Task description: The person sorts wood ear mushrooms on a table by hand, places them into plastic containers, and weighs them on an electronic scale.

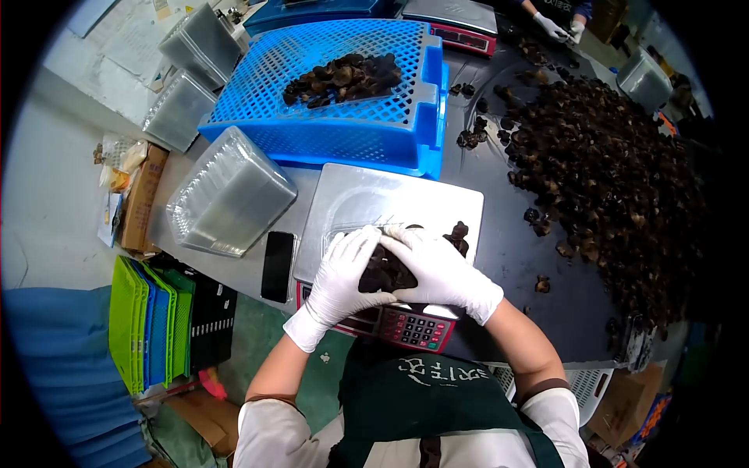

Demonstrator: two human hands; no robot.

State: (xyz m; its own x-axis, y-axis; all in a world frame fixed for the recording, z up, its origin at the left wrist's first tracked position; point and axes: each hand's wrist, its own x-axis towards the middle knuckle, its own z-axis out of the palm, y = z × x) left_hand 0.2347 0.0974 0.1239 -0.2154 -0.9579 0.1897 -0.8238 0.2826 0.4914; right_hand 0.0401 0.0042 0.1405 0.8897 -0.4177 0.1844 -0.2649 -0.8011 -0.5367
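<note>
Both hands wear white gloves and cup a small heap of dark pieces, which look like dried mushrooms (388, 271), over the weighing scale's steel plate (351, 195). My left hand (349, 269) curves round the heap's left side, thumb toward the front. My right hand (437, 269) closes round it from the right, its thumb meeting the left one. More dark pieces (457, 236) stick out beyond my right hand. The edge of a clear plastic tray (335, 234) shows beside my left fingers; most of it is hidden. The scale's red keypad (417, 331) lies below my hands.
An upturned blue crate (257, 140) bears a filled clear tray. Stacked clear trays (234, 199) and a black phone (278, 267) lie left of the scale. A large mushroom pile (608, 171) covers the right side. Another person's gloved hands (552, 28) are at the far end.
</note>
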